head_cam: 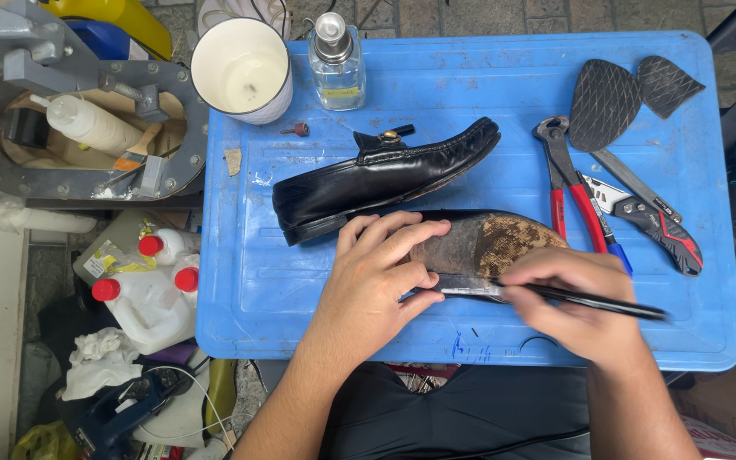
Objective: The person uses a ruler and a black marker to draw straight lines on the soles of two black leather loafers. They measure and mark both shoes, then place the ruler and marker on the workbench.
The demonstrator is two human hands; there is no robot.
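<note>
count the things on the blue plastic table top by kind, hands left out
Black leather shoes: 2, one upright loafer, one sole-up under the left hand
Black rubber sole pieces: 2
Red-handled pincers: 1
Black and red folding knife: 1
Thin black-handled blade in the right hand: 1
White cup: 1
Clear glass bottle: 1
Total: 9

view: single head cam, no second view, so no overlap
position: above the blue table, at the person's head
facing: steeply down and forward, far edge of table at top of frame
range: close, both forearms enter from bottom edge, left hand and right hand near centre
coverage: whole table top, clutter on the floor at left
</note>
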